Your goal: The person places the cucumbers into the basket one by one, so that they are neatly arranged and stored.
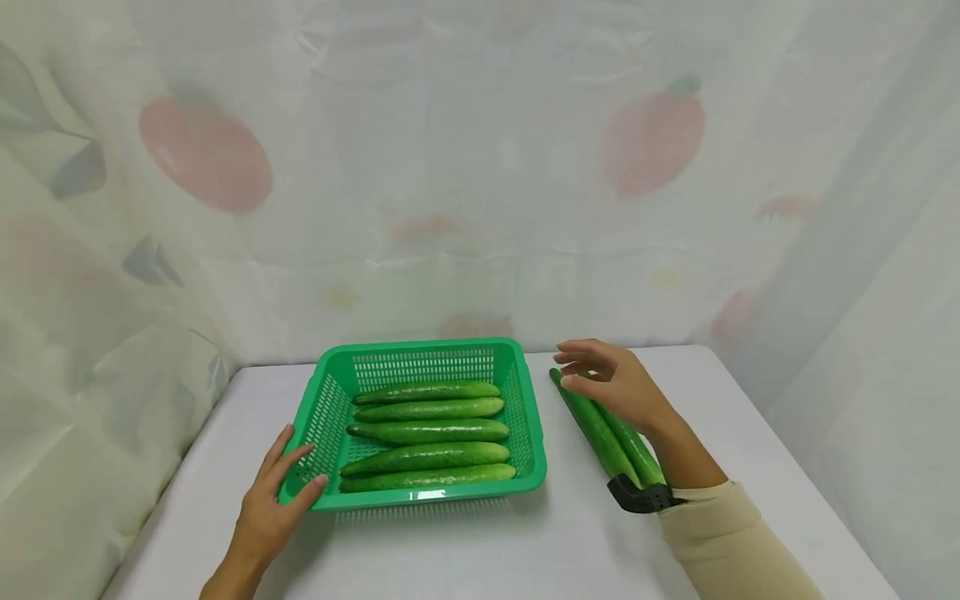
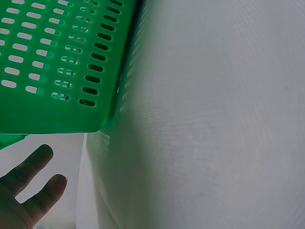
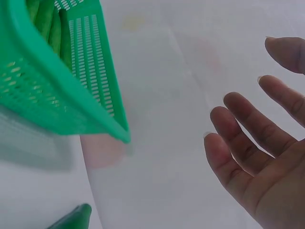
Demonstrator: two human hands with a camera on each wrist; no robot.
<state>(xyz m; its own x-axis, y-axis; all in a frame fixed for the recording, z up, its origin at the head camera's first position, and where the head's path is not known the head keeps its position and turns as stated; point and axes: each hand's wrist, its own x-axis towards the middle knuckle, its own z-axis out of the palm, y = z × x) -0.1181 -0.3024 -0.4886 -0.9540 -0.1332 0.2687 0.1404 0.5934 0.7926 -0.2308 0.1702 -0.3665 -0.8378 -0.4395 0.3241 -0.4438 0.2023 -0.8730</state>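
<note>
A green plastic basket (image 1: 534, 433) stands left of centre in the head view. Inside it, several cucumbers (image 1: 427, 431) lie side by side, crosswise. My left hand (image 1: 273, 504) is at the basket's near left corner with its fingers spread over the rim; firm contact cannot be made out. My right hand (image 1: 611, 383) hovers over the far part of two cucumbers (image 1: 600, 437) on the table, its fingers loosely bent and nothing held. In the right wrist view, those fingers (image 3: 248, 136) are apart, and one cucumber's tip (image 3: 76, 218) shows at the bottom edge.
A white-covered table (image 1: 420, 554) carries everything. Behind it hangs a pale sheet (image 1: 480, 167) with faded red fruit prints, and more sheeting (image 1: 82, 375) closes off the left side. A black strap mount (image 1: 641, 495) sits on the right wrist, overlapping the near cucumber ends.
</note>
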